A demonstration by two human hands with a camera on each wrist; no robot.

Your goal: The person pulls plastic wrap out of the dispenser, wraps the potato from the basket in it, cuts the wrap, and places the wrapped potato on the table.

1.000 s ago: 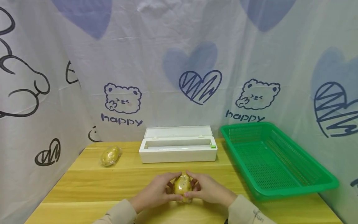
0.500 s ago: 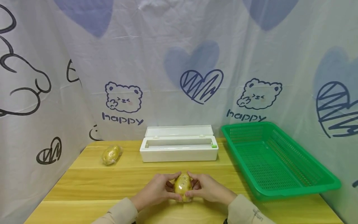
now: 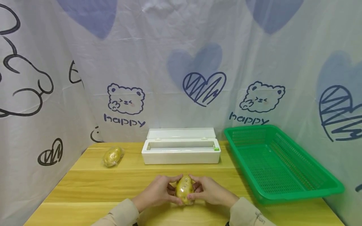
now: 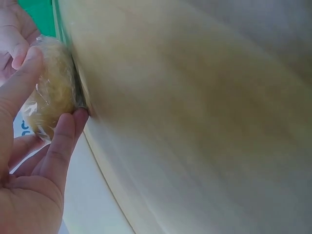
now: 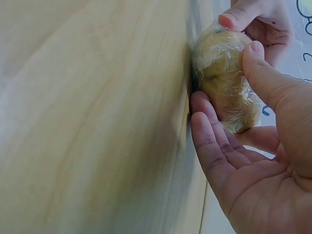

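A yellow potato (image 3: 184, 188) wrapped in clear plastic film stands at the front middle of the wooden table. My left hand (image 3: 159, 192) grips its left side and my right hand (image 3: 211, 191) its right, both with curled fingers and thumbs towards me. Close up in the left wrist view, crinkled film covers the potato (image 4: 53, 90), and the left fingertips reach under its lower edge. Loose folds of film also show on the potato (image 5: 222, 73) in the right wrist view. A second film-wrapped potato (image 3: 112, 156) lies at the far left of the table.
Behind the hands stands a long white cling film dispenser (image 3: 181, 158) with its lid raised and a small green slider at its right end. A green plastic basket (image 3: 297, 194) occupies the right side. A patterned white curtain (image 3: 169, 62) encloses the table (image 3: 93, 185).
Both hands stay around the potato at the same spot. Its film looks smoother on the upper side, and the potato has shifted slightly in the fingers. The view has moved a little.
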